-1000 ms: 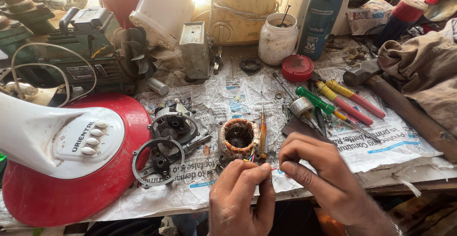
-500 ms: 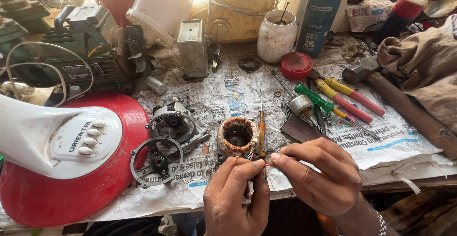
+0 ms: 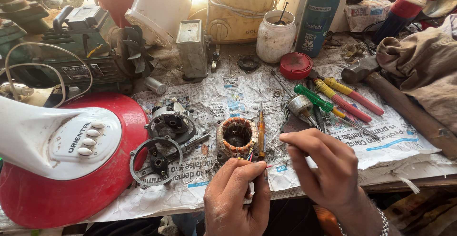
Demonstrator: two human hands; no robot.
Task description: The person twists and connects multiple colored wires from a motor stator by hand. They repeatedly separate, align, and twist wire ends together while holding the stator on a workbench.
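While the left hand [image 3: 238, 193] pinches thin coloured wires [image 3: 251, 156] between thumb and forefinger, the right hand [image 3: 323, 169] curls beside it, fingers narrow, empty as far as shows. Those wires run from a copper-wound stator [image 3: 236, 135] lying on newspaper [image 3: 238, 86], just beyond both hands.

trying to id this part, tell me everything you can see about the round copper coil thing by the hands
The coil is a ring of orange-brown copper windings bound with pale ties around a dark metal core, hollow in the middle. It lies flat, opening upward, on the newspaper. A thin screwdriver lies along its right side. Coloured wires run from its near edge to the left hand, which pinches them. The right hand hovers just to its right, not touching it.
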